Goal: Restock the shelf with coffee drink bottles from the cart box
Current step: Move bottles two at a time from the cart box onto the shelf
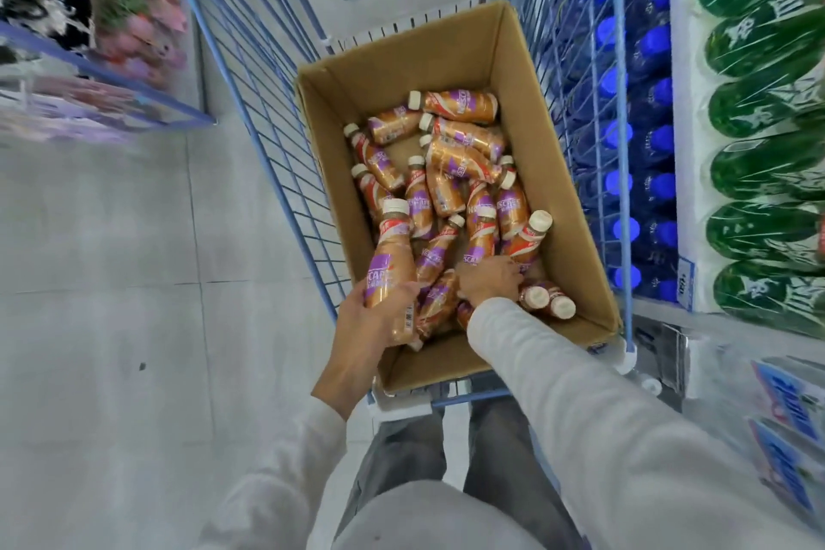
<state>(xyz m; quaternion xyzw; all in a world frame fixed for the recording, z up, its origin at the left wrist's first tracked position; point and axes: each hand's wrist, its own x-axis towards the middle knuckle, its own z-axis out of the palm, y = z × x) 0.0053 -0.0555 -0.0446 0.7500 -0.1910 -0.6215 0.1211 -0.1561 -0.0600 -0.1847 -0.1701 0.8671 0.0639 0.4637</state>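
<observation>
One cardboard box (pixel 576 246) sits in one blue wire cart (pixel 268 103), open top, flaps out of the way. Loose coffee bottles (pixel 460 138) lie inside in a jumbled pile, about fifteen by cap count; they overlap, so I can't give an exact number. Most lie on their sides. Two at the near right corner (pixel 534 297) point their cream caps at the camera, side by side and touching.

Two hands in view, both in white sleeves:
- left hand (pixel 361 326) – fingers wrapped round the lower body of one coffee bottle (pixel 388 277), cap up, slightly tilted, at the box's near left wall and above the pile.
- right hand (pixel 489 279) – palm down on the pile near the box's near end, fingers buried among the bottles. Can't tell whether it grips one. One tilted bottle (pixel 529 237) rises just beyond the knuckles.

Behind the box, in the same cart: one white carton (pixel 393 0) with four round icons printed in a row.

On the right, beside the cart: two columns of blue-capped bottles (pixel 647 103), then a stack of shrink-wrapped green bottles (pixel 759 112), at least six rows.

Grey tile floor (pixel 111 259) on the left.
</observation>
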